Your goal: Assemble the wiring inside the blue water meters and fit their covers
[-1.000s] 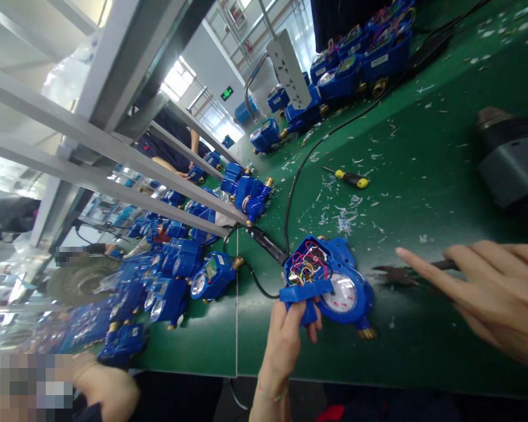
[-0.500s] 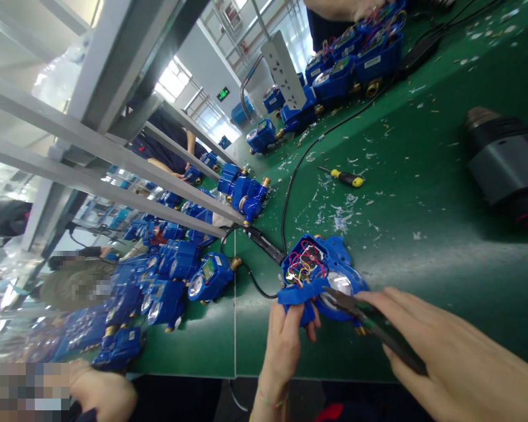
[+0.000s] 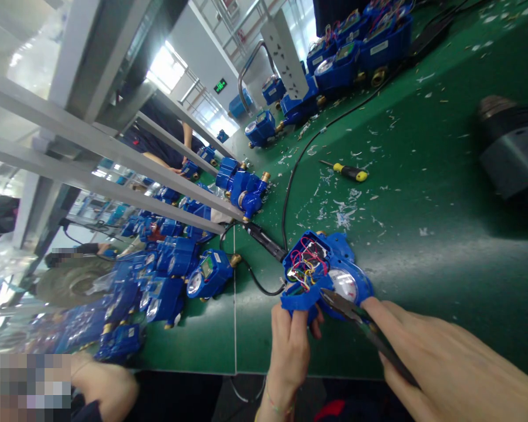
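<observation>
At the near edge of the counter (image 3: 422, 176), the left hand (image 3: 290, 346) is clenched round the lower corner of an opened blue water meter (image 3: 330, 275), thumb and fingers pinching the loose blue housing where it hangs over the edge. Coming in from the right, the right hand (image 3: 449, 375) grips a pair of dark pliers (image 3: 361, 322), forefinger laid along the top, and their nose lies over the white dial, pointing at the edge of the open compartment. Red, yellow and blue wires (image 3: 305, 266) sit exposed in a tangle inside it, and no cover is on it, so by my judgement the work inside the meter is in hand and not finished; whether the pliers' tip already touches a wire cannot be told.

Just behind the meter, a black cable (image 3: 290, 193) runs away across the green surface, which is strewn with white plastic scraps. Farther off lie a yellow-handled screwdriver (image 3: 349, 172) and, well to the right, a dark power drill (image 3: 514, 152). Many more blue meters (image 3: 171, 275) crowd the left side, and another group stands at the far end by a white power strip (image 3: 286, 53). Another person's hand (image 3: 101, 387) shows at lower left.
</observation>
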### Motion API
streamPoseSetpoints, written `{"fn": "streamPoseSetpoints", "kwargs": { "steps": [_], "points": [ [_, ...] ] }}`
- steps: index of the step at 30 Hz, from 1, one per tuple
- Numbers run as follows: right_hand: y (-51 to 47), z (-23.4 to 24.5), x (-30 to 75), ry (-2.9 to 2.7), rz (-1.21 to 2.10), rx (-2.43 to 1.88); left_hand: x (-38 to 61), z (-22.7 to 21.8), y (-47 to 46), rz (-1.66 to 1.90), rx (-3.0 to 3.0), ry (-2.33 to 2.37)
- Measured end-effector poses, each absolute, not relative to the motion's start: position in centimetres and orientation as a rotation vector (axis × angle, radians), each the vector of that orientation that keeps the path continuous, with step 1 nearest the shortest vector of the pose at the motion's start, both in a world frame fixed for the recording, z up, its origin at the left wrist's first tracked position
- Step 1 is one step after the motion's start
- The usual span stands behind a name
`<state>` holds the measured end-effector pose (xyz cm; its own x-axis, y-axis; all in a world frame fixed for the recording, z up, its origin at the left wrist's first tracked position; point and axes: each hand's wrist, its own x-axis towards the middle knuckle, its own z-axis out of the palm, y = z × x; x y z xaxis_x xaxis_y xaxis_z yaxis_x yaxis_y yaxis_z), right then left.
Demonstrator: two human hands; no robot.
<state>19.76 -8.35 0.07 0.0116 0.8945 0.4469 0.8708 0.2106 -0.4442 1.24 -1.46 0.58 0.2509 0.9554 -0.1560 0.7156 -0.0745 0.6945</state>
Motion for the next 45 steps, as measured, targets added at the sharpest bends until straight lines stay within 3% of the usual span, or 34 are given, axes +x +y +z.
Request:
{"fn": "streamPoseSetpoints", "kwargs": {
  "steps": [19,45],
  "points": [
    [-8.5,-0.4,19.7,-1.895,0.315,-1.601,1.1,0.3,-1.9,0.494,1.975,1.566],
    [-9.2,-1.4,19.4,-2.039,0.359,-1.58,0.1,-0.8,-2.1,0.512,2.192,1.57]
  ]
}}
